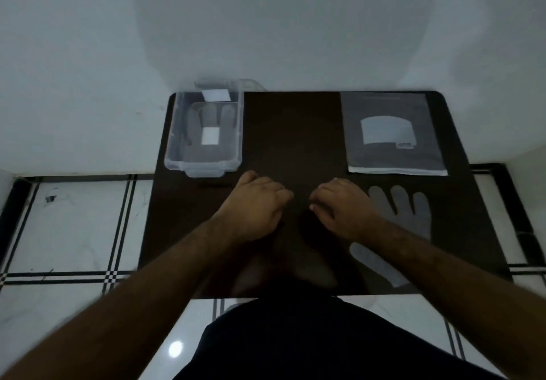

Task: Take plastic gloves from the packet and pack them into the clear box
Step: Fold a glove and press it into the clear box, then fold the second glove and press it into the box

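Your left hand [256, 202] has its fingers curled inward into a loose fist, knuckles up, and your right hand [339, 205] is curled much the same, fingertips tucked down toward the table. The two hands sit close together with a narrow gap between them; whether either one pinches anything you cannot tell from here, since nothing shows between the fingers.

Just to the right of your right hand, a plastic glove [404, 214] lies flat on the dark brown table [292, 131], fingers pointing away from you, and your right forearm crosses over its lower part. Beyond it, at the far right of the table, lies the packet [393, 134], flat, with a pale label on its face. At the far left stands the clear box [174, 143], open-topped, with glove shapes visible inside and a white patch on them.

The table stands against a plain white wall [266, 25]. Around it runs a glossy white tiled floor [74, 226] with black line borders.
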`<move>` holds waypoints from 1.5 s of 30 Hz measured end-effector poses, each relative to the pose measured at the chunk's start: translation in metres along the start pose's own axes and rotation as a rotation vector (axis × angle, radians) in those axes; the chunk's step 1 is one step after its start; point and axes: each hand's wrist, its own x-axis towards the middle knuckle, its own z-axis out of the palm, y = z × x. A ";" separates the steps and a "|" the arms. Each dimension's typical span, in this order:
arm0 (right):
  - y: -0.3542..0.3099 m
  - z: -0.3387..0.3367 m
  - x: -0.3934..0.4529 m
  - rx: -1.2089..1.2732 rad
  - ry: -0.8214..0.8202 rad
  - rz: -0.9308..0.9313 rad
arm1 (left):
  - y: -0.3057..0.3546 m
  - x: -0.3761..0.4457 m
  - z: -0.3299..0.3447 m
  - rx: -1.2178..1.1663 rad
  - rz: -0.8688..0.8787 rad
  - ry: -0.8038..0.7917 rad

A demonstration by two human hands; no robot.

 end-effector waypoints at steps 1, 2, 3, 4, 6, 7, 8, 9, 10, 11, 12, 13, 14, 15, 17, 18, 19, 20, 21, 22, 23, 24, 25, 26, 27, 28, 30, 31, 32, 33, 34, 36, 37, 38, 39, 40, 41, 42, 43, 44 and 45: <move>0.015 0.003 -0.023 -0.001 -0.033 0.024 | 0.020 0.005 0.011 -0.018 0.008 0.011; 0.029 0.007 -0.044 0.000 -0.064 0.044 | 0.038 0.010 0.022 -0.035 0.009 0.015; 0.044 0.010 -0.066 0.003 -0.098 0.067 | 0.056 0.016 0.033 -0.055 0.007 0.004; 0.059 0.014 -0.086 0.000 -0.126 0.087 | 0.074 0.024 0.044 -0.080 0.003 -0.024; 0.086 0.021 -0.125 -0.008 -0.159 0.116 | 0.105 0.037 0.065 -0.129 -0.001 -0.094; 0.099 0.026 -0.144 0.000 -0.158 0.123 | 0.121 0.042 0.076 -0.150 0.003 -0.125; 0.112 0.030 -0.162 0.006 -0.147 0.125 | 0.136 0.047 0.086 -0.170 0.008 -0.152; 0.125 0.035 -0.180 0.006 -0.138 0.134 | 0.151 0.050 0.097 -0.184 0.011 -0.173; 0.137 0.039 -0.197 -0.002 -0.131 0.141 | 0.166 0.053 0.107 -0.188 0.013 -0.186; 0.149 0.043 -0.211 -0.012 -0.130 0.148 | 0.179 0.055 0.117 -0.184 0.018 -0.191; 0.161 0.047 -0.223 -0.027 -0.141 0.149 | 0.192 0.058 0.126 -0.176 0.027 -0.189; 0.170 0.050 -0.233 -0.042 -0.172 0.149 | 0.204 0.060 0.134 -0.167 0.036 -0.179; 0.178 0.053 -0.241 -0.057 -0.215 0.149 | 0.215 0.063 0.141 -0.158 0.045 -0.165; 0.184 0.056 -0.247 -0.073 -0.258 0.144 | 0.226 0.066 0.147 -0.147 0.053 -0.152; 0.191 0.062 -0.257 -0.114 -0.309 0.115 | 0.243 0.071 0.158 -0.107 0.063 -0.145; 0.193 0.066 -0.260 -0.126 -0.305 0.098 | 0.250 0.074 0.162 -0.074 0.071 -0.149; 0.194 0.070 -0.262 -0.130 -0.288 0.081 | 0.255 0.075 0.168 -0.032 0.085 -0.158; 0.195 0.073 -0.263 -0.140 -0.274 0.062 | 0.258 0.076 0.173 0.016 0.105 -0.169; 0.194 0.075 -0.264 -0.153 -0.261 0.039 | 0.261 0.076 0.180 0.062 0.126 -0.178; 0.193 0.078 -0.264 -0.167 -0.247 0.018 | 0.263 0.076 0.185 0.095 0.145 -0.184; 0.192 0.080 -0.265 -0.170 -0.228 0.000 | 0.264 0.075 0.191 0.111 0.158 -0.190; 0.191 0.080 -0.266 -0.164 -0.217 -0.004 | 0.265 0.074 0.195 0.116 0.167 -0.195; 0.189 0.080 -0.266 -0.148 -0.208 -0.001 | 0.265 0.072 0.199 0.117 0.176 -0.190; 0.187 0.079 -0.267 -0.122 -0.210 0.009 | 0.266 0.070 0.202 0.116 0.187 -0.172; 0.185 0.078 -0.266 -0.084 -0.207 0.015 | 0.266 0.067 0.205 0.111 0.199 -0.137; 0.183 0.075 -0.264 -0.039 -0.193 0.020 | 0.267 0.064 0.206 0.100 0.206 -0.096; 0.177 0.065 -0.257 0.055 -0.150 0.016 | 0.267 0.058 0.204 0.021 0.173 -0.029; 0.173 0.057 -0.252 0.101 -0.132 0.012 | 0.265 0.055 0.201 -0.053 0.132 -0.016; 0.170 0.049 -0.246 0.148 -0.116 0.011 | 0.263 0.052 0.196 -0.146 0.086 0.001; 0.167 0.039 -0.239 0.195 -0.107 0.015 | 0.260 0.050 0.191 -0.253 0.036 0.029; 0.164 0.029 -0.231 0.235 -0.105 0.020 | 0.256 0.046 0.183 -0.367 -0.014 0.070; 0.160 0.009 -0.214 0.309 -0.082 0.007 | 0.249 0.037 0.166 -0.590 -0.121 0.156; 0.156 -0.001 -0.205 0.360 -0.067 0.002 | 0.244 0.034 0.157 -0.699 -0.192 0.181; 0.153 -0.012 -0.195 0.424 -0.059 0.005 | 0.238 0.031 0.145 -0.808 -0.260 0.205; 0.148 -0.023 -0.184 0.479 -0.055 0.004 | 0.230 0.029 0.133 -0.908 -0.313 0.237; 0.143 -0.033 -0.173 0.520 -0.039 -0.005 | 0.221 0.028 0.120 -0.998 -0.339 0.270; 0.136 -0.043 -0.161 0.539 -0.015 -0.013 | 0.213 0.027 0.107 -1.085 -0.350 0.300; 0.129 -0.051 -0.148 0.556 0.014 -0.018 | 0.203 0.026 0.093 -1.166 -0.356 0.332; 0.122 -0.059 -0.134 0.579 0.043 -0.019 | 0.194 0.025 0.079 -1.219 -0.369 0.367; 0.115 -0.067 -0.119 0.613 0.070 -0.014 | 0.182 0.025 0.065 -1.242 -0.389 0.411; 0.106 -0.076 -0.105 0.652 0.089 -0.005 | 0.169 0.025 0.052 -1.233 -0.409 0.456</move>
